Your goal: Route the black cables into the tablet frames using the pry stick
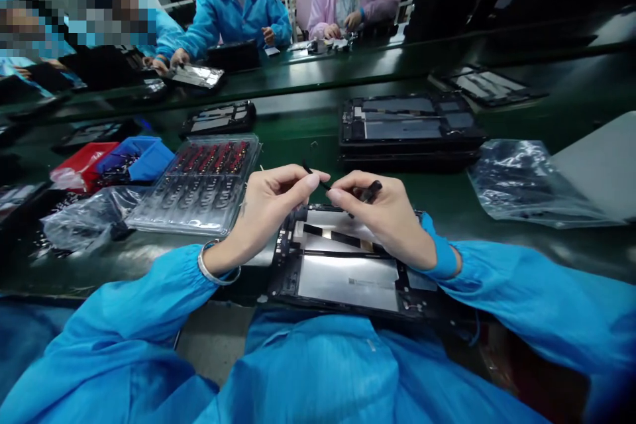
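Observation:
My left hand (278,195) pinches a thin black strip (307,165) between thumb and forefinger. Close on its right, my right hand (385,212) is closed, with its thumb and forefinger at the strip's lower end. A slim black tool (371,191) pokes out from the right hand's fingers; most of it is hidden, so its kind is unclear. Beneath both hands lies an opened tablet (348,278), its inside facing up with silver plates and dark ribbon strips. The right hand and wrist cover part of its upper right.
Left of my hands sits a clear plastic tray (183,202) of small parts. Beyond it are a red bin (89,162), a blue bin (136,156) and a plastic bag (94,215). Stacked tablets (407,122) stand ahead; a clear bag (521,179) lies right. Co-workers (238,13) work opposite.

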A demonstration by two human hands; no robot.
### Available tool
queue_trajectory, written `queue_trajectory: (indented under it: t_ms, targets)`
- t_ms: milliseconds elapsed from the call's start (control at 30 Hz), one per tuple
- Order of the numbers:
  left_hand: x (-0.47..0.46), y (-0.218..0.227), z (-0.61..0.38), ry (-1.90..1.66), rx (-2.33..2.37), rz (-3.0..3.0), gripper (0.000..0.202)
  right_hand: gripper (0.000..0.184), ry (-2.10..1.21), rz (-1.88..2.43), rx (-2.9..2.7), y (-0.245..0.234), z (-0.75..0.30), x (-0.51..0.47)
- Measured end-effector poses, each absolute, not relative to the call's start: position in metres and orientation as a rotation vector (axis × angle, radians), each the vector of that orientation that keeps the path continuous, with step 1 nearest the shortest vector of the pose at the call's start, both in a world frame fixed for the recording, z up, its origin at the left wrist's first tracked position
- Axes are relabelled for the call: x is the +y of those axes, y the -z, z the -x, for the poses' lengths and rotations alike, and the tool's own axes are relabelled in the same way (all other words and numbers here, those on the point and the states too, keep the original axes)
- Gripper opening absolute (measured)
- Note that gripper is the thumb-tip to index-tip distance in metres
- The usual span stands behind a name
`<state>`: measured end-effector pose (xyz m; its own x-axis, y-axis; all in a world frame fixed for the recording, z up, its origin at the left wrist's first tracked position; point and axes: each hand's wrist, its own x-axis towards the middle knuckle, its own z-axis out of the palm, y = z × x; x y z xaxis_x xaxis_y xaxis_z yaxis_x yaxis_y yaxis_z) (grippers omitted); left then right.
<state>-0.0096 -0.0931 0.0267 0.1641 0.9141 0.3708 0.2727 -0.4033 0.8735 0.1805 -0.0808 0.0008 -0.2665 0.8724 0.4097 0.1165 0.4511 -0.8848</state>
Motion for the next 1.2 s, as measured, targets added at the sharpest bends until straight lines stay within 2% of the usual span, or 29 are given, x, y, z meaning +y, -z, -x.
queue_trajectory:
  t_ms: [100, 333, 700, 967, 1200]
  targets:
    - [-0.096, -0.022, 0.017, -1.192, 1.204, -1.904, 0.027, 0.021, -0.851, 0.901, -1.712, -0.004, -0.186, -0.082]
    - [-0.094, -0.008, 0.043, -0.688, 1.249, -2.425, 0.029, 0.016, -0.713, 1.052, -2.132, -0.010, -0.228, -0.083]
    - [-0.070, 0.006, 0.041, -0.667, 1.021, -2.564, 0.025, 0.018, -0.829, 1.442, -2.181, -0.004, -0.266, -0.084]
    - [-0.058, 0.021, 0.027, -0.449, 0.697, -2.688, 0.032, 0.017, -0.800, 1.502, -2.198, -0.002, -0.265, -0.079]
    - [-0.055, 0.032, 0.029, -0.274, 0.687, -2.756, 0.041, 0.017, -0.794, 1.511, -2.230, -0.001, -0.268, -0.079]
